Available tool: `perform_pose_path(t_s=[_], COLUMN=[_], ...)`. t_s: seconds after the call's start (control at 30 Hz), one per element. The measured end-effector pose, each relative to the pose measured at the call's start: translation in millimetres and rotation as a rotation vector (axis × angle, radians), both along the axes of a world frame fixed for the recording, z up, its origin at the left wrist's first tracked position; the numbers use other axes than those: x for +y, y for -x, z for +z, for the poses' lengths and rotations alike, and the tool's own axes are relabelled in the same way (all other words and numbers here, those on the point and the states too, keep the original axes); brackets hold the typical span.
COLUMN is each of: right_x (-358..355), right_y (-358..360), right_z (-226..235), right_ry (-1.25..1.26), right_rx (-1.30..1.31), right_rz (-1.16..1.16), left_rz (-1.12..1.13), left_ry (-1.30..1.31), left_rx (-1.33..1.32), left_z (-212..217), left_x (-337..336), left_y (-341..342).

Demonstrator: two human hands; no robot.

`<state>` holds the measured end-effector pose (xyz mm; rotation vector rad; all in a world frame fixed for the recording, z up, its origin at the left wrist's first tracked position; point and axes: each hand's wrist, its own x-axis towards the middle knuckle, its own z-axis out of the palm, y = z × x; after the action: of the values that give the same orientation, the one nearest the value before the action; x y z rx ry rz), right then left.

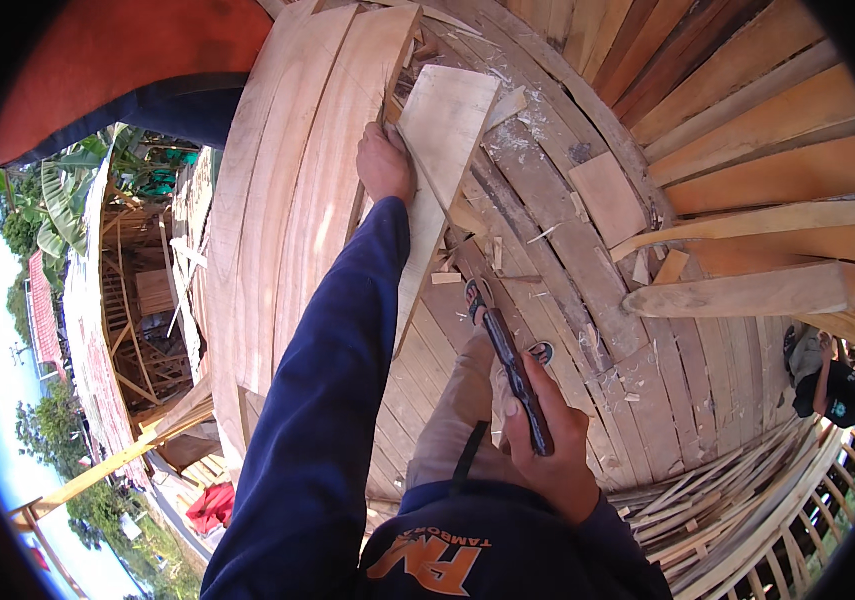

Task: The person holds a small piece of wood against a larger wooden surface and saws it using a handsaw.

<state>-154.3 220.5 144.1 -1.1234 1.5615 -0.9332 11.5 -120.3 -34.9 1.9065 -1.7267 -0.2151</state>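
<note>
My left hand [386, 166] is closed at the edge of the curved wooden planking [312, 190], its fingers curled and partly hidden. What it grips, if anything, I cannot make out. Right beside it, a pale flat board [452, 115] slants from the top down along my forearm. Low in front of my body, my right hand [554, 440] is wrapped round the dark, rounded handle of a tool [515, 375]. The handle points up and away, over my sandalled foot [478, 298]. The tool's far end blends into the dark wood behind it.
Wood shavings and offcuts [607, 200] lie on the plank floor [662, 390]. Loose boards [742, 293] rest at the right by upright ribs. Long thin strips [717, 510] are heaped lower right. One person [837, 385] is at far right; another's orange garment [137, 60] fills the upper left.
</note>
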Motion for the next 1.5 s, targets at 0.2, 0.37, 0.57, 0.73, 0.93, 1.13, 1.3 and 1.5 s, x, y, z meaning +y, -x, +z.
perform_pose_path(t_s=[0.2, 0.37, 0.57, 0.73, 0.93, 1.13, 1.3, 1.5], right_x=[-6.4, -1.2, -10.9, -28.1, -26.6, -30.9, -27.3, -23.6], right_y=[-6.0, -9.6, -22.6, -21.4, -24.5, -28.2, -25.7, -22.1], right_z=[0.7, 3.2, 46.2, 74.2, 72.7, 87.4, 83.0, 81.6], right_ry=[0.155, 0.106, -0.053, -0.057, -0.094, -0.197, -0.181, -0.233], right_rx=[0.056, 0.121, 0.145, 0.214, 0.242, 0.256, 0.26, 0.235], right_rz=[-0.074, -0.029, 0.006, 0.029, -0.025, -0.048, -0.053, -0.086], left_rz=[-0.04, -0.177, 0.141, 0.082, -0.262, -0.406, -0.41, -0.317], left_ry=[-0.009, 0.021, -0.012, -0.12, -0.106, -0.291, -0.401, -0.373], left_rx=[0.063, -0.206, -0.075, -0.194, 0.012, -0.136, -0.143, -0.018], left_z=[3.2, 10.2, -2.1, 2.8, 12.1, 55.7, 61.5, 57.2], left_x=[8.7, 45.2, 34.2, 31.4, 52.6, 132.5, 136.7, 131.0], left_y=[-9.3, -13.4, -15.0, -14.4, -36.8, -60.1, -59.6, -52.1])
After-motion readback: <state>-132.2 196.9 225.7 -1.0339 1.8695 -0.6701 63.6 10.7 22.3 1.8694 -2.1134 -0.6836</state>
